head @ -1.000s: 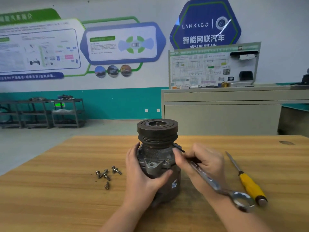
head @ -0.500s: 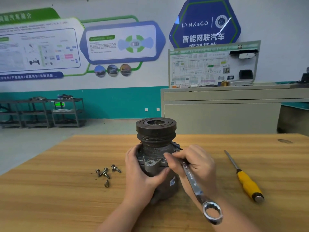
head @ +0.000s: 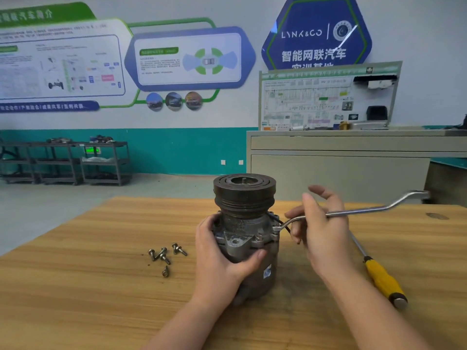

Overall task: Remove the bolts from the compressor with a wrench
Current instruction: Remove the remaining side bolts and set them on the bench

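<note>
Left hand wraps upright grey metal compressor mid wooden tabletop, right hand grip pinching long silver offset wrench seated on right flange bolt, fingers half-spread.

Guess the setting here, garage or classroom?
Likely an automotive training workshop: a Lynk & Co wall sign, a wiring-diagram trainer board on a cabinet, wall posters of car systems, and parts racks behind the wooden workbench.
</note>
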